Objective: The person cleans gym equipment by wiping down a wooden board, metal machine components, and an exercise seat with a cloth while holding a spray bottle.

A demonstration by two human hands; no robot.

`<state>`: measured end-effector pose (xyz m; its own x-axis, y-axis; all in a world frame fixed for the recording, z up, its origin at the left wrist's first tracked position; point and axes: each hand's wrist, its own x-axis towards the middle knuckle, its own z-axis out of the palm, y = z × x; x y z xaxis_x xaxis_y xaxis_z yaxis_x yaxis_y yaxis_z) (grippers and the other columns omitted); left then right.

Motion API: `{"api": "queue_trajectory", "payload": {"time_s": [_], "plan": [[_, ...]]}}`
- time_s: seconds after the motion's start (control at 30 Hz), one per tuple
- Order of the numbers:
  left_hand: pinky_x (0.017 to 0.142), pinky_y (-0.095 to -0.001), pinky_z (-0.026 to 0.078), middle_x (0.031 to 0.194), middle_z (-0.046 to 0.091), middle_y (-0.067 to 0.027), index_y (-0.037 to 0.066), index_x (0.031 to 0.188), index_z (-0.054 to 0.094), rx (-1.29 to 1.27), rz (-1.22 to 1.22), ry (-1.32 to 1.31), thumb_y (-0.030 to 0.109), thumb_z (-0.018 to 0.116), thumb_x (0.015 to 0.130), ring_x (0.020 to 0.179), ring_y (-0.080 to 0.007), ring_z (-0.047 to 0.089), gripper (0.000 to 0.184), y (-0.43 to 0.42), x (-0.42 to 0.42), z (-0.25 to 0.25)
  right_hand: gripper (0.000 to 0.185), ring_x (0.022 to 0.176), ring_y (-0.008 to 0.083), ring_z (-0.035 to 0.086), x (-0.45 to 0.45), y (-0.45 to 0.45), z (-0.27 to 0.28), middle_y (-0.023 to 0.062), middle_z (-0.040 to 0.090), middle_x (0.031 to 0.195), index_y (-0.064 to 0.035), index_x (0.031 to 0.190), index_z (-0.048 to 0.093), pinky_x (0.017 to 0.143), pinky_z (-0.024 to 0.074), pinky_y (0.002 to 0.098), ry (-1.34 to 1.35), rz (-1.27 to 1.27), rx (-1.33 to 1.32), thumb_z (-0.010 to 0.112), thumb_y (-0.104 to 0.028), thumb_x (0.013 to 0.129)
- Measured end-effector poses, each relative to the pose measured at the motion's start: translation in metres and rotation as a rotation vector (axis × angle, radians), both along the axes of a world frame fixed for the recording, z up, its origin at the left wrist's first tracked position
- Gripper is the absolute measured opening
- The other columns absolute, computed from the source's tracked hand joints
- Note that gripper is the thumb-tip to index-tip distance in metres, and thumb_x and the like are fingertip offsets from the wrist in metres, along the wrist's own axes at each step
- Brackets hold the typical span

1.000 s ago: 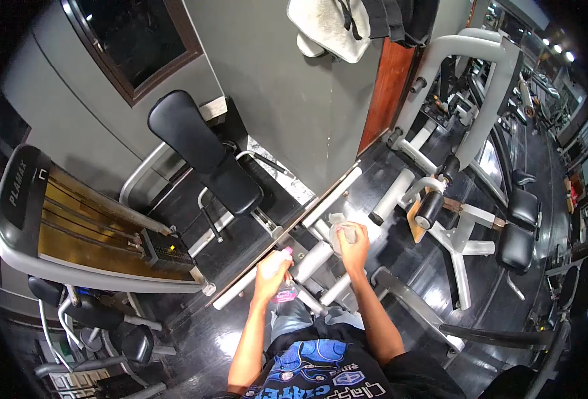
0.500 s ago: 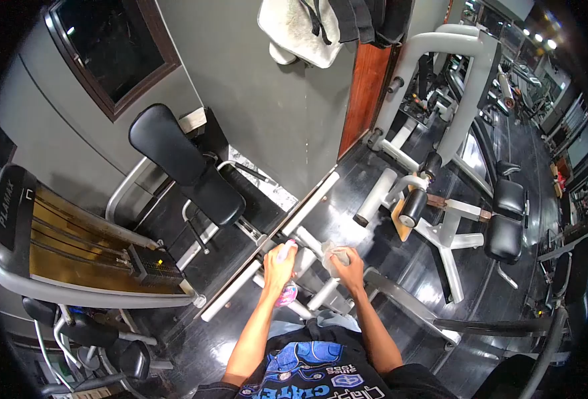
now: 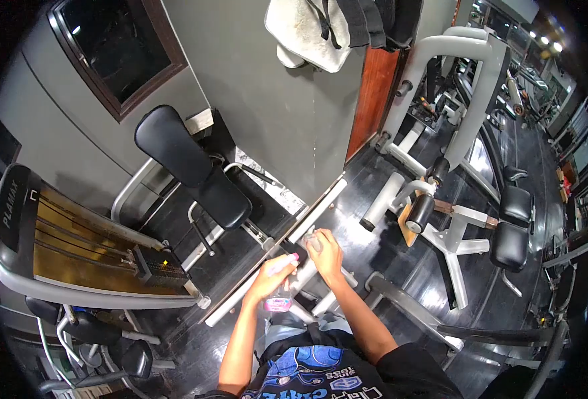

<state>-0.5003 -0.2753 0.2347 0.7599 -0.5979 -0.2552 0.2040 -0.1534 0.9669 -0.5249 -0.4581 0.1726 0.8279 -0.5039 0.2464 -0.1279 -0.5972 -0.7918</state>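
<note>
My left hand (image 3: 264,282) is wrapped round the neck of a spray bottle (image 3: 278,304) with a pink nozzle tip and pink liquid showing below the fingers. Bunched up in my right hand (image 3: 327,255) is a greyish cloth (image 3: 313,241), mostly covered by the fingers. That hand is over the light-coloured frame bars of a machine, close to the long white bar (image 3: 320,207). Whether the cloth touches a bar, I cannot tell. The bottle's nozzle points toward the right hand.
Ahead to the left stands a black padded seat (image 3: 224,199), beside a weight stack machine (image 3: 14,233). A grey-framed machine (image 3: 483,86) with black pads is on the right. A white towel (image 3: 307,30) hangs on the wall. A curved grey bar (image 3: 407,306) runs near my right side.
My right hand has moved forward and left with the cloth. My left hand has shifted left and slightly back with the spray bottle, whose nozzle now points more to the right.
</note>
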Motion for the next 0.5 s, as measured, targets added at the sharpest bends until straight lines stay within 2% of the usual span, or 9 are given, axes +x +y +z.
{"api": "queue_trajectory", "payload": {"time_s": [0.07,0.1,0.13,0.2,0.27,0.3,0.43,0.5], "plan": [[0.052,-0.0237,0.046,0.086,0.062,-0.0017,0.003,0.113,0.064,-0.054,-0.108,0.131,0.025,0.060,0.096,0.055,-0.0078,0.055,0.028,0.007,0.003,0.009,0.021,0.092,0.0335,0.065,-0.012,-0.007,-0.006,0.0057,0.064,0.108,-0.0098,0.094,0.068,0.079,0.0510,0.0426,-0.028,0.002,-0.046,0.069,-0.023,0.078],[0.057,-0.0229,0.047,0.090,0.063,-0.0025,0.003,0.121,0.061,-0.038,-0.158,0.155,0.025,0.060,0.096,0.059,-0.0072,0.056,0.033,0.011,0.006,0.007,0.022,0.090,0.0335,0.065,-0.021,-0.013,-0.006,0.0063,0.065,0.107,-0.0101,0.094,0.068,0.078,0.0512,0.0426,0.063,0.008,-0.038,0.069,-0.025,0.078],[0.057,-0.0229,0.047,0.090,0.063,-0.0025,0.003,0.121,0.061,-0.038,-0.157,0.156,0.025,0.060,0.096,0.059,-0.0072,0.056,0.033,0.013,0.007,0.002,0.023,0.088,0.0335,0.065,-0.031,-0.020,-0.009,0.0069,0.065,0.105,-0.0105,0.094,0.068,0.077,0.0514,0.0425,0.154,0.013,-0.030,0.069,-0.026,0.077],[0.060,-0.0232,0.047,0.090,0.065,-0.0019,0.003,0.112,0.063,-0.097,-0.191,0.108,0.029,0.060,0.097,0.062,-0.0070,0.058,0.030,0.014,0.007,-0.008,0.027,0.086,0.0339,0.066,-0.040,-0.038,-0.017,0.0081,0.067,0.100,-0.0115,0.095,0.070,0.077,0.0517,0.0422,0.142,-0.001,0.010,0.068,-0.031,0.077],[0.063,-0.0237,0.047,0.091,0.065,-0.0017,0.003,0.112,0.063,-0.084,-0.213,0.114,0.030,0.060,0.097,0.068,-0.0065,0.057,0.031,0.014,0.010,-0.014,0.029,0.090,0.0353,0.066,-0.045,-0.049,-0.017,0.0115,0.068,0.098,-0.0115,0.097,0.071,0.079,0.0516,0.0422,0.317,0.053,0.158,0.066,-0.033,0.079],[0.064,-0.0238,0.047,0.091,0.065,-0.0017,0.002,0.111,0.063,-0.077,-0.231,0.090,0.030,0.060,0.097,0.069,-0.0066,0.056,0.031,0.013,0.010,-0.017,0.030,0.094,0.0356,0.066,-0.037,-0.052,-0.012,0.0153,0.069,0.100,-0.0114,0.097,0.072,0.081,0.0511,0.0429,0.389,0.058,0.127,0.066,-0.034,0.079],[0.068,-0.0238,0.047,0.092,0.065,-0.0027,0.002,0.112,0.063,-0.083,-0.250,0.109,0.030,0.060,0.096,0.074,-0.0073,0.055,0.032,0.012,0.012,-0.012,0.029,0.095,0.0374,0.065,0.017,-0.052,-0.023,0.0188,0.069,0.098,-0.0106,0.096,0.072,0.081,0.0508,0.0438,0.330,0.165,0.235,0.066,-0.034,0.080],[0.069,-0.0237,0.047,0.093,0.065,-0.0031,0.002,0.112,0.062,-0.087,-0.250,0.120,0.031,0.060,0.097,0.074,-0.0077,0.055,0.033,0.013,0.012,-0.014,0.029,0.086,0.0336,0.068,0.045,-0.045,-0.039,0.0183,0.070,0.087,-0.0105,0.096,0.072,0.077,0.0519,0.0420,0.033,0.210,0.175,0.066,-0.034,0.081]]}}
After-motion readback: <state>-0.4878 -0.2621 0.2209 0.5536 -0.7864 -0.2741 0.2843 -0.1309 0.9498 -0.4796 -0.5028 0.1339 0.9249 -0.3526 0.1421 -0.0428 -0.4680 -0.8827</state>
